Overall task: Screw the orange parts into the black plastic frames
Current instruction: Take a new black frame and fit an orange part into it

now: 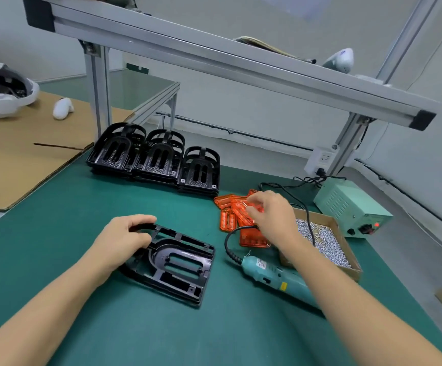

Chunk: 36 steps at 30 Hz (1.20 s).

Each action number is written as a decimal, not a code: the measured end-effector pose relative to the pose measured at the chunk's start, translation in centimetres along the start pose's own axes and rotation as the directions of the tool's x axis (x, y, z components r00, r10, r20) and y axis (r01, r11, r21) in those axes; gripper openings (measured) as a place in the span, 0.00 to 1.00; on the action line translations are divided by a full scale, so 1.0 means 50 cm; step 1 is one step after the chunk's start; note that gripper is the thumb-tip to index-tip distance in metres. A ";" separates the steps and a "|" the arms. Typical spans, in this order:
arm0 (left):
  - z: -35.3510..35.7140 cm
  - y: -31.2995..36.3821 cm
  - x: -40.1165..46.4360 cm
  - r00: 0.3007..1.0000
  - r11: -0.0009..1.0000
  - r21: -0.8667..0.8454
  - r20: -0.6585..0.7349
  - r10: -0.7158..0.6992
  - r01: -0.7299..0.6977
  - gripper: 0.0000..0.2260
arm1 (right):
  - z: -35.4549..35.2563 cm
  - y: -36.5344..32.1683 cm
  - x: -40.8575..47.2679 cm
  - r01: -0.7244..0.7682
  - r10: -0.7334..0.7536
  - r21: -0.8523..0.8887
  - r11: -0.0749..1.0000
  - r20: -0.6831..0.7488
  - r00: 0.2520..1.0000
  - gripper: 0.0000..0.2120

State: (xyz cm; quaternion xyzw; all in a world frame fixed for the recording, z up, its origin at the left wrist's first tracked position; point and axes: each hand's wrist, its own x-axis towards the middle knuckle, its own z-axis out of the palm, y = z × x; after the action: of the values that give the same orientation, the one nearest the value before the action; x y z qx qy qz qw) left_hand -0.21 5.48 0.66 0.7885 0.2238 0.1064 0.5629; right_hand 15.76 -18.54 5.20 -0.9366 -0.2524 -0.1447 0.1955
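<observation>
While my left hand (124,237) lies at centre-left of the frame, its thumb and fingers curl round the arched end of a flat black plastic frame (176,265), which lies on the green bench mat (69,207) and stretches from my palm towards lower centre. That forearm runs in from the lower left corner, wrist low. The frame is glossy, ribbed, with a U-shaped channel and slotted openings. Above it, at upper centre, stacks of matching black plastic frames (159,157) stand in a row. Right of centre, my right hand (272,215) reaches over a pile of translucent orange ribbed plastic parts (234,211), fingers bent down and touching them; whether they pinch one I cannot tell. That arm comes in from the lower right, crossing a teal electric screwdriver (272,276) lying on the mat with its black cable looping upward. Further right sits a shallow cardboard tray of small silvery screws (328,243), and beyond it a pale green metal power box (352,204).
</observation>
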 end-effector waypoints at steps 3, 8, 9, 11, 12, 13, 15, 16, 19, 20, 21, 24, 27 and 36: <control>0.007 -0.007 -0.008 0.998 0.997 0.064 -0.019 0.053 -0.051 0.19 | -0.003 0.034 0.046 -0.202 0.205 -0.034 0.979 0.126 0.971 0.11; 0.008 -0.006 -0.011 0.996 0.987 0.141 -0.025 0.080 -0.076 0.19 | 0.013 0.049 0.080 -0.300 0.295 -0.035 0.953 0.319 0.901 0.18; 0.006 -0.006 -0.012 0.997 0.988 0.136 -0.017 0.078 -0.075 0.19 | 0.016 0.047 0.083 -0.292 0.289 -0.042 0.956 0.326 0.900 0.20; 0.003 -0.006 -0.014 0.998 0.991 0.113 -0.002 0.069 -0.068 0.19 | 0.022 0.040 0.086 -0.264 0.276 -0.082 0.961 0.343 0.898 0.25; 0.002 -0.005 -0.015 0.998 0.992 0.108 0.004 0.066 -0.066 0.19 | 0.026 0.035 0.086 -0.251 0.272 -0.106 0.962 0.348 0.897 0.26; 0.002 -0.004 -0.015 0.998 0.992 0.108 0.007 0.066 -0.066 0.19 | 0.030 0.030 0.086 -0.244 0.273 -0.124 0.962 0.347 0.898 0.27; 0.003 -0.002 -0.015 0.998 0.990 0.122 0.007 0.067 -0.067 0.19 | 0.036 0.026 0.085 -0.257 0.284 -0.124 0.958 0.334 0.899 0.27; 0.003 0.000 -0.015 0.997 0.989 0.134 0.006 0.070 -0.071 0.19 | 0.037 0.027 0.084 -0.270 0.290 -0.108 0.957 0.330 0.898 0.27; 0.001 0.004 -0.014 0.995 0.984 0.152 -0.016 0.095 -0.092 0.19 | 0.034 0.038 0.083 -0.327 0.308 0.009 0.945 0.320 0.896 0.22; -0.001 0.006 -0.013 0.993 0.982 0.160 -0.036 0.110 -0.103 0.18 | 0.031 0.042 0.083 -0.352 0.314 0.075 0.933 0.312 0.897 0.19; -0.003 0.009 -0.014 0.989 0.977 0.177 -0.062 0.132 -0.119 0.18 | 0.027 0.045 0.082 -0.375 0.320 0.144 0.916 0.304 0.897 0.15; -0.002 0.026 -0.017 0.963 0.955 0.228 -0.145 0.226 -0.189 0.17 | 0.008 0.045 0.079 -0.434 0.340 0.344 0.833 0.302 0.891 0.08; 0.009 0.047 -0.016 0.947 0.957 0.173 -0.182 0.265 -0.234 0.18 | -0.014 0.031 0.077 -0.468 0.334 0.522 0.713 0.335 0.881 0.09; 0.121 0.149 -0.003 0.960 0.902 -0.364 0.060 0.274 -0.235 0.14 | -0.047 -0.066 0.020 -0.488 0.119 0.778 0.395 0.484 0.867 0.04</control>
State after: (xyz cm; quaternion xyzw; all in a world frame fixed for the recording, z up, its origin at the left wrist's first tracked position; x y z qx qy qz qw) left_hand 3.92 -1.64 5.56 0.7016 0.0650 0.1741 0.6879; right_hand 14.41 -16.53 8.61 -0.7357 -0.1414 0.2160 0.6261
